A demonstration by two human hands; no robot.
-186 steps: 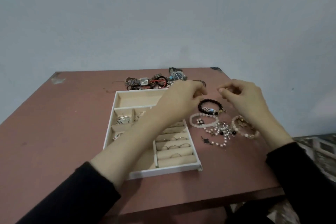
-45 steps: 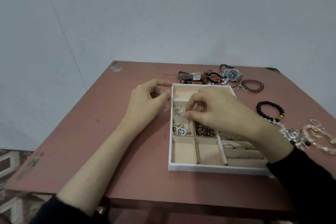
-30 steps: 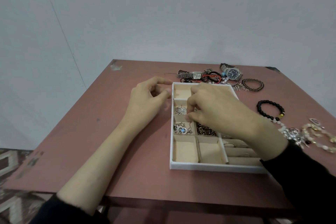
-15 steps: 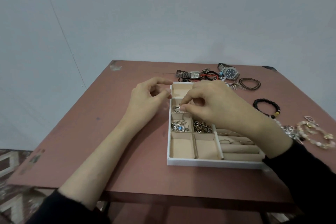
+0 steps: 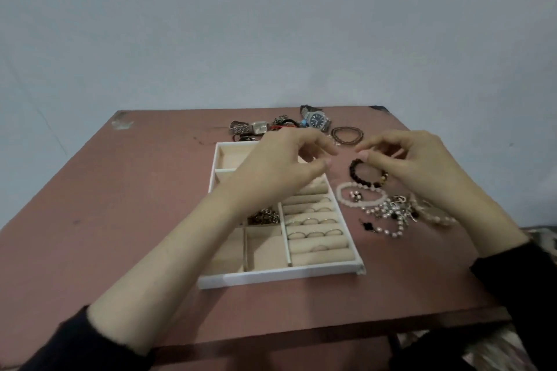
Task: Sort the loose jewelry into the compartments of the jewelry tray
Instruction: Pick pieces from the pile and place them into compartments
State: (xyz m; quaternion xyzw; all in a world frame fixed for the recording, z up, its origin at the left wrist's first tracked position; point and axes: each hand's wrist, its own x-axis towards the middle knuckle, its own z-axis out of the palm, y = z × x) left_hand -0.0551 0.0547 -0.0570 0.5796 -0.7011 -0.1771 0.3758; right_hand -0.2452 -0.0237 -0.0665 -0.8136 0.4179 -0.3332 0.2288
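Lengthwise, the jewelry tray [image 5: 280, 275] runs away from the person.

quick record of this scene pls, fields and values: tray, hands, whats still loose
tray: white jewelry tray on the red-brown table
rings: slotted in the tray's right-hand rolls
left hand: raised over the tray, fingers curled; any held item not discernible
right hand: raised over the black bead bracelet, fingers curled
still loose: black bead bracelet and pearl pieces right of tray; watches behind it
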